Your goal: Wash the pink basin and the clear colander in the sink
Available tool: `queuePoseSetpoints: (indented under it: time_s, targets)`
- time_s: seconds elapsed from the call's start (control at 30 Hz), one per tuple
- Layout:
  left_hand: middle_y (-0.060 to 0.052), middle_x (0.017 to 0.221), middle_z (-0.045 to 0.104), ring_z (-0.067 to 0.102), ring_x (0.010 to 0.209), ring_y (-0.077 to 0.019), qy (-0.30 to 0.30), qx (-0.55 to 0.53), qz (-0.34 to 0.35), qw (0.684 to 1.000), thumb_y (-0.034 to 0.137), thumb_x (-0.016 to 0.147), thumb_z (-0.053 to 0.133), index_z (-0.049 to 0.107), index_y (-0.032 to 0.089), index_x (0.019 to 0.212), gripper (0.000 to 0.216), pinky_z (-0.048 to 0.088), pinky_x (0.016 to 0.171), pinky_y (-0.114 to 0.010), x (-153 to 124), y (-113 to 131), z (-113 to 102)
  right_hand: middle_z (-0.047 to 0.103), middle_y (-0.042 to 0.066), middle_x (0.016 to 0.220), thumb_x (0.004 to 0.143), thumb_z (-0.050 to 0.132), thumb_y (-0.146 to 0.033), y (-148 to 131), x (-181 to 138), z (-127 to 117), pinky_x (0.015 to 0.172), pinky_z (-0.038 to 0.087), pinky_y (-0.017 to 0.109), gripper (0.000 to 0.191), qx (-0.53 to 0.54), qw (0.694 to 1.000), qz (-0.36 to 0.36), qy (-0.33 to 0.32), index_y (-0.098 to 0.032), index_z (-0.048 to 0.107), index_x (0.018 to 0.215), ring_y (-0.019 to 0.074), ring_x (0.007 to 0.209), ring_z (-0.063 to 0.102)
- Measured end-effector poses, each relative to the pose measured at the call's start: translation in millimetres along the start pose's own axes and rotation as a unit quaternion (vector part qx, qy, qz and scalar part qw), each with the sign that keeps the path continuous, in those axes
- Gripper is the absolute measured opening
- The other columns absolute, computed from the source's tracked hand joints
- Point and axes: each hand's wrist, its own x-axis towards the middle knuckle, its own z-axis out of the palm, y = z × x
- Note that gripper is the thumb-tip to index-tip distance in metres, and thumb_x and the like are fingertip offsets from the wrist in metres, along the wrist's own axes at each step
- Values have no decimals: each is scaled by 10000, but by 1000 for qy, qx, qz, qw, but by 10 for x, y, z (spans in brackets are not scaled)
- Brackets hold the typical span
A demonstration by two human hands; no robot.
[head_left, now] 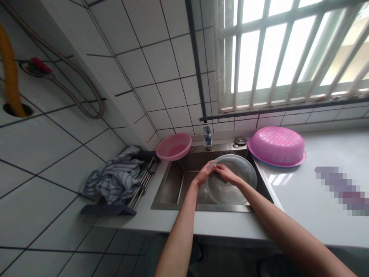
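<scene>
A round, whitish see-through colander (242,184) with a fine mesh-like wall is tilted in the steel sink (175,206). My left hand (204,174) is closed on its rim at the left side. Just beside it, my right hand (226,173) has its fingers curled inside the colander near the same rim. A small dark greenish patch shows under the right fingers; what it is cannot be made out. The tap (207,137) stands behind the sink, beyond both hands.
Left of the tap, a pink basin (174,147) tilts at the sink's corner. An upturned pink basket (278,145) lies on the counter at the right. Striped cloth (115,177) drapes over a rack (145,177) at the left. Near the tap lies a drain strainer (240,141).
</scene>
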Motion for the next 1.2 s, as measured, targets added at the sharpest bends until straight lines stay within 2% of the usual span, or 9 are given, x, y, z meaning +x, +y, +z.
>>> queuePoseSetpoints:
  time_s: [0.07,0.13,0.3,0.37,0.63,0.7,0.9,1.1,1.2]
  targets:
    - [-119,1395,677,578,1335,-325,-1,12,7,1000,640,875,738,667,200,1348,650,373,1206,-474,11,-21,-16,756,95,960,880,642,-394,11,-24,103,870,524,379,220,14,998,2,-65,-192,729,886,256,885,656]
    - [-120,1397,679,574,1346,-331,0,12,5,1000,639,865,749,676,202,1344,653,360,1218,-483,18,-27,-22,761,100,957,884,633,-371,27,-14,117,873,528,383,213,0,999,8,-50,-185,736,883,255,879,659]
    - [-121,1486,626,545,1383,-327,10,-10,5,1000,613,892,743,629,215,1421,672,380,1203,-468,7,2,-1,751,104,926,925,506,-428,64,84,-147,850,512,371,322,-69,983,17,172,-180,707,879,251,860,649]
    - [-122,1476,633,573,1344,-327,9,-26,-19,999,625,902,726,592,226,1466,704,430,1153,-471,-4,5,7,738,98,891,920,492,-456,76,100,-205,810,506,361,341,-76,977,23,197,-183,683,847,246,823,637]
    - [-124,1453,650,545,1388,-319,-12,-6,8,1000,609,906,724,659,195,1380,633,335,1243,-478,2,-36,-15,762,95,925,897,607,-491,99,15,78,817,521,365,336,-16,998,-9,-63,-181,737,899,245,821,657]
    - [-132,1459,645,536,1398,-329,-10,-9,3,1000,618,897,731,656,190,1382,652,332,1245,-489,9,-27,-11,756,93,910,897,590,-489,94,31,24,810,512,360,332,-37,999,-10,-23,-186,723,868,242,812,647]
    - [-146,1482,616,570,1356,-347,15,-48,-44,998,652,891,726,548,232,1505,765,434,1165,-523,2,2,30,702,83,815,896,496,-516,55,114,-305,755,476,338,368,-67,965,38,251,-194,637,785,228,763,591]
    - [-121,1483,624,539,1402,-327,18,7,-12,1000,664,892,713,621,230,1427,695,358,1236,-497,-3,-27,-17,749,76,926,883,616,-572,6,14,-3,812,503,339,413,28,1000,-4,-11,-177,730,920,240,873,643]
    - [-118,1471,632,523,1419,-326,26,26,0,999,677,878,720,646,223,1386,685,320,1260,-491,20,-38,-36,747,70,928,876,626,-587,0,11,33,810,499,332,426,33,999,-7,-9,-175,731,911,228,862,636]
